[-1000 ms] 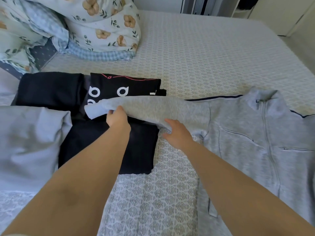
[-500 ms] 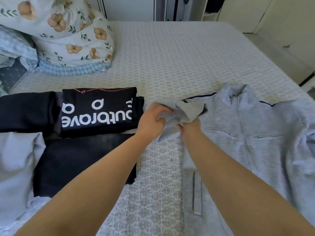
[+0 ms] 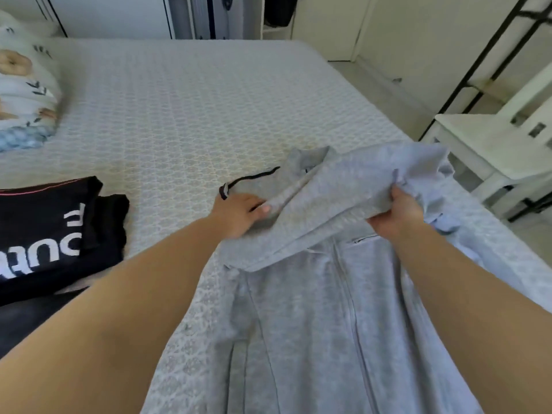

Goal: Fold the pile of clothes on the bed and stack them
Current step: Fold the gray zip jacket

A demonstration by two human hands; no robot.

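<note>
Gripping a bunched sleeve of the grey zip jacket (image 3: pixel 322 309) in the right hand (image 3: pixel 394 215), while the left hand (image 3: pixel 239 212) presses flat beside its collar, the person risks a crooked fold if the jacket, spread near the folded black shirt (image 3: pixel 44 234), slides.

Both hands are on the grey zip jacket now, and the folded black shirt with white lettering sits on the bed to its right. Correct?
Not quite. The head view shows the black shirt on the bed to the left of the grey jacket, not the right. The left hand and right hand are both on the jacket.
</note>
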